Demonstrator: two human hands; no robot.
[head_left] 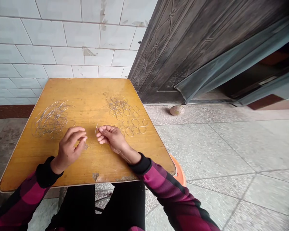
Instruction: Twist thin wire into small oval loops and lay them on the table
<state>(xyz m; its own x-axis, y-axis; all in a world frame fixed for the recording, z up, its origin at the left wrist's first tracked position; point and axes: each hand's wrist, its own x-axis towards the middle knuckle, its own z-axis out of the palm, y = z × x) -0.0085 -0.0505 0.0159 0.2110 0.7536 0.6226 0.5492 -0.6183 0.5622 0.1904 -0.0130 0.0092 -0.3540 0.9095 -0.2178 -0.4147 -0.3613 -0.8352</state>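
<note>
Thin wire (95, 128), one short, bright, slightly bowed piece, is seen rising just beside the right hand (112, 138), whose fingers are curled in toward the thumb. Whether it is pinched there cannot be told at this size. The left hand (70, 149) is held nearly closed, its fingertips drawn together just across from the wire, and nothing can be made out in its grip. Both hands are kept low over a yellow wood-veneer tabletop (93, 93) — smooth, glossy and chipped along the near edge.

A piece this fine could be dropped if the grip were loosened, and would then be hard to pick out against the sheen. Its cut ends could prick the fingertips, and a passing cuff could snag the loops nearby.

To the left lies a tangled heap of wire loops (53, 121), springy and overlapping. To the right, a cluster of wire rings (119, 106) thins out into separate, nearly round circles. Checked magenta-and-black sleeves (163, 183) end in black cuffs. Beyond the table are an orange plastic stool (179, 170), a dark embossed metal door (183, 48), a white tiled wall (62, 41) and a terrazzo floor (219, 154).
</note>
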